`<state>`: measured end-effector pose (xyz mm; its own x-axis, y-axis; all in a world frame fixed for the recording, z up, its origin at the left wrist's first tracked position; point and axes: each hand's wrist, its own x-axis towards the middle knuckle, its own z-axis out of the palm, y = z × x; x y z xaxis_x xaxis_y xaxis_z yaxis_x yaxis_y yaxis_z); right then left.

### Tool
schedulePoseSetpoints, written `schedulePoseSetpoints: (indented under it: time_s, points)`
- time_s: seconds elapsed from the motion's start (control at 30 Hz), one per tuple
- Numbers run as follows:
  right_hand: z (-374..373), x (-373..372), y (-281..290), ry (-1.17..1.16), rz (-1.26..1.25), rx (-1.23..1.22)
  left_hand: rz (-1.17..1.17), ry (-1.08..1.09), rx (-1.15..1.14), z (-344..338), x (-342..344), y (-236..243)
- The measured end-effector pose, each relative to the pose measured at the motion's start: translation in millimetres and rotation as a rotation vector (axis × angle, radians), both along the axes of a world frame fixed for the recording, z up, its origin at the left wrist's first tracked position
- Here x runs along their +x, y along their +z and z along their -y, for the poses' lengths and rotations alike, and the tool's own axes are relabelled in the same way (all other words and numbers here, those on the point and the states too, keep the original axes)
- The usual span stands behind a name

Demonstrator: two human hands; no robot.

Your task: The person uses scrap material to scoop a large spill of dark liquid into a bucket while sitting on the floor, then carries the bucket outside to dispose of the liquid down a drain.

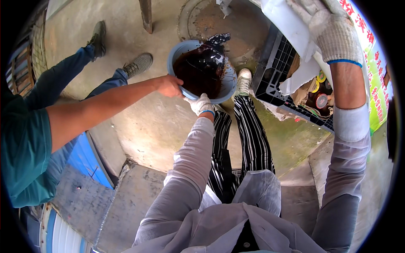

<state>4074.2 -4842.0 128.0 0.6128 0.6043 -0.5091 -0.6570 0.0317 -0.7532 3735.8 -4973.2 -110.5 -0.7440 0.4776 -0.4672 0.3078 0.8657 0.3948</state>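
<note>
My left hand (200,104), in a white knit glove, grips the near rim of a light-blue plastic basin (230,82). The basin is tilted and holds dark brown liquid (196,71), with a dark, glossy splash at its far edge. Another person's bare hand (169,86) grips the same rim, left of mine. At the upper right, my right hand (314,19), also gloved, is raised against a white sheet-like thing (282,19) and appears closed on its edge. The picture's top border cuts off some of those fingertips.
A black plastic crate (272,78) at the right holds torn cardboard and round, colourful lids (321,100). A printed banner (377,84) stands beyond my right arm. A wet round patch (202,19) marks the concrete. The other person's shoes (138,65) are at the left.
</note>
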Motion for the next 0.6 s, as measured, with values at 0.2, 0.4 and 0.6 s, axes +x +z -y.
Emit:
schedulePoseSetpoints:
  time_s: [0.2, 0.4, 0.6]
  points:
    - [30, 15, -24, 0.789, 0.992, 0.052, -0.025, -0.048, -0.111, -9, 21, 16]
    - [60, 16, -82, 1.193, 2.028, 0.208, 0.021, -0.010, -0.104, -14, 35, 18]
    - [57, 0, -113, 1.496, 1.972, -0.231, 0.120, 0.024, -0.078, -15, 30, 3]
